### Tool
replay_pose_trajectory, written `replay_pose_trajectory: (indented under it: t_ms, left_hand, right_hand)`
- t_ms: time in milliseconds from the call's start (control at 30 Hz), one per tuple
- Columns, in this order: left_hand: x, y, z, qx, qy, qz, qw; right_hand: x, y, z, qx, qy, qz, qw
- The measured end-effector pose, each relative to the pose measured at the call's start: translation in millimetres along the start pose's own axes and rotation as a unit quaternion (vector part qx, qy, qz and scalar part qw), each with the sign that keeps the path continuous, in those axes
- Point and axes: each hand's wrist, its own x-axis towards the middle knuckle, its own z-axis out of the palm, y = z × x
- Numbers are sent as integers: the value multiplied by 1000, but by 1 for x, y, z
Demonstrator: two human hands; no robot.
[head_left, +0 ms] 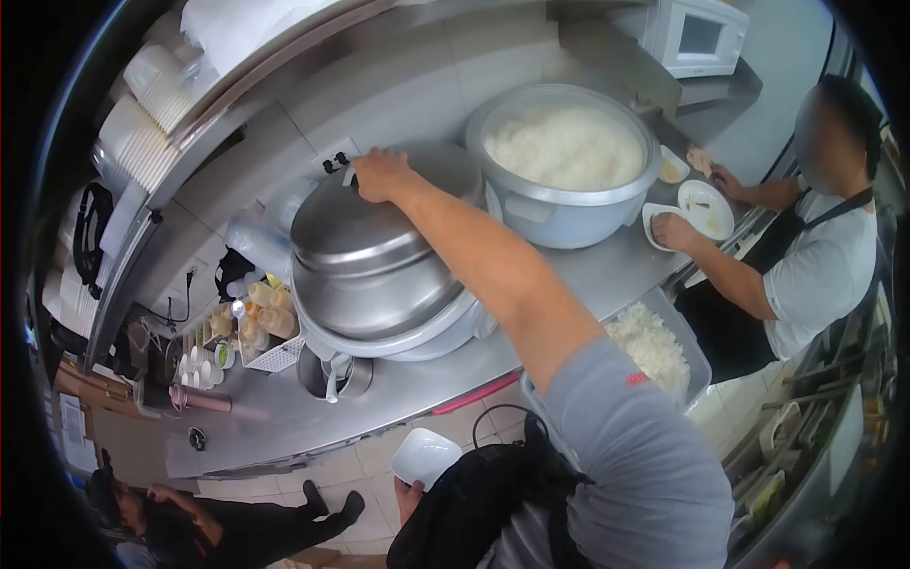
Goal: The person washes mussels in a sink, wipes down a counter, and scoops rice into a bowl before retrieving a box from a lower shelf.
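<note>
Head view shows the right hand point(381, 175) with its fingers curled on the top of a domed metal lid point(355, 228), which sits above a pale tub point(408, 345) on the stainless-steel counter point(422, 384). In front of the counter, the left hand point(408, 498) pinches the edge of a square white bowl point(426, 457); a second tub point(569, 224), heaped with cooked white rice point(567, 147), stands just beside the first.

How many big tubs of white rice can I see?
2: a round tub on the counter and a rectangular bin in front of it. The covered pot may hide more.
</note>
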Motion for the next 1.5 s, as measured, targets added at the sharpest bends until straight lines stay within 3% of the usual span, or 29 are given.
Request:
replay_pose_trajectory:
  t_ms: [33, 100, 333, 367, 400, 433, 467, 500, 567, 600, 633, 667, 733, 767, 800, 867, 967, 1000, 1033, 1100, 1167, 1300, 1367, 1500]
  left_hand:
    - [-5, 3, 0, 1, -1, -5, 1000]
    - [-25, 65, 32, -8, 15, -44, 999]
    - [-8, 18, -6, -48, -29, -94, 994]
    - [8, -5, -18, -3, -43, -25, 999]
    - [4, -24, -35, 44, -62, 34, 996]
    - [-2, -18, -36, 19, -48, -1, 999]
    - [1, -31, -52, 110, -66, 39, 991]
    - [-10, -4, -45, 136, -52, -34, 989]
    - [-14, -36, -65, -10, -28, -27, 999]
    - [-19, -31, -71, -3, -49, -28, 998]
    - [-25, -27, -74, -20, -16, -73, 997]
    - [-25, -40, -86, -29, -25, -66, 997]
    - [-22, -54, -101, -35, -37, -61, 997]
    - [-24, -55, -105, -34, -37, -76, 996]
    - [-25, -54, -106, -35, -34, -88, 995]
    - [-24, -47, -106, -10, -45, -99, 994]
    - [-27, -34, -108, 41, -57, -102, 992]
    - [-30, -22, -101, 47, -64, -104, 991]
    - [-33, -13, -97, 57, -69, -109, 990]
    - [-35, -15, -101, 76, -55, -117, 989]
    - [-35, -21, -117, 106, -84, -112, 984]
    - [-48, -29, -115, 56, -57, -133, 988]
    - [-49, -38, -112, 52, -49, -135, 988]
    - [-47, -29, -82, 31, -54, -148, 987]
  right_hand:
    - [0, 1, 2, 1, -4, 3, 1000]
    - [1, 6, 4, 3, -5, -10, 1000]
    - [9, 3, -12, 37, -39, -43, 998]
    - [-7, 5, -22, 21, -52, -44, 997]
    - [-31, 3, -16, 44, 107, -56, 992]
    - [-52, 8, -23, 43, 201, -125, 971]
    - [-86, 13, -36, 64, 249, -177, 950]
    - [-125, 24, -46, 85, 294, -229, 924]
    - [-248, 35, -75, 112, 316, -225, 915]
    - [-307, 48, -62, 173, 233, -39, 956]
    - [-345, 95, -35, 59, 335, -36, 939]
    - [-400, 105, -14, 97, 367, 12, 925]
    - [-528, 219, 89, -1, 233, 268, 935]
    - [-588, 237, 133, 8, 198, 374, 906]
    - [-637, 253, 172, -16, 218, 364, 905]
    - [-676, 241, 199, 71, 167, 502, 846]
    - [-695, 270, 241, 54, 157, 565, 808]
    - [-704, 303, 258, 53, 85, 568, 817]
    - [-703, 327, 272, 61, 73, 566, 819]
    - [-700, 355, 311, -70, 125, 552, 822]
    - [-678, 342, 292, -70, -24, 599, 797]
    - [-662, 315, 266, -122, -3, 606, 786]
    - [-671, 319, 260, -23, 7, 538, 843]
    - [-667, 315, 250, -20, 40, 527, 849]
